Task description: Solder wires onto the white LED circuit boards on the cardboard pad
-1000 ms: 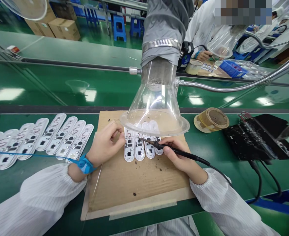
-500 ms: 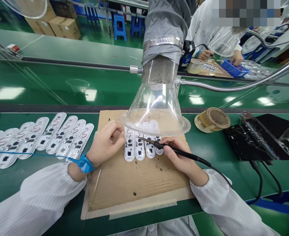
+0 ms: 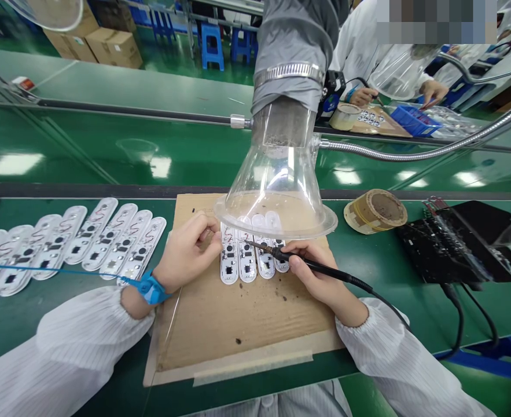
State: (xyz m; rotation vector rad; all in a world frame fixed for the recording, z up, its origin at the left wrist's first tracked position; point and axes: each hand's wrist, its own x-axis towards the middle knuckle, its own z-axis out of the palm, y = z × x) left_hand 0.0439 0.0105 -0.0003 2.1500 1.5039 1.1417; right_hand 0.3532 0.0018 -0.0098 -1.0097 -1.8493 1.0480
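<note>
My right hand holds a soldering iron like a pen. The iron's tip points left, over the second of several white, round-ended circuit boards standing side by side on a cardboard sheet. At the left end of this row, my left hand is closed in a pinch near the upper part of the first board. Whatever is between its fingertips is too small to make out. A blue wrist strap with a cord is around my left wrist.
A clear fume hood hangs over the boards' upper ends. More white boards lie at left. To the right are a round tape-wrapped container and a black tray. Across the bench, a co-worker's hand is above a blue basket.
My hands and the soldering iron have stayed almost in place. Across the bench, the co-worker's hand has risen from the blue basket and shifted to the right.
</note>
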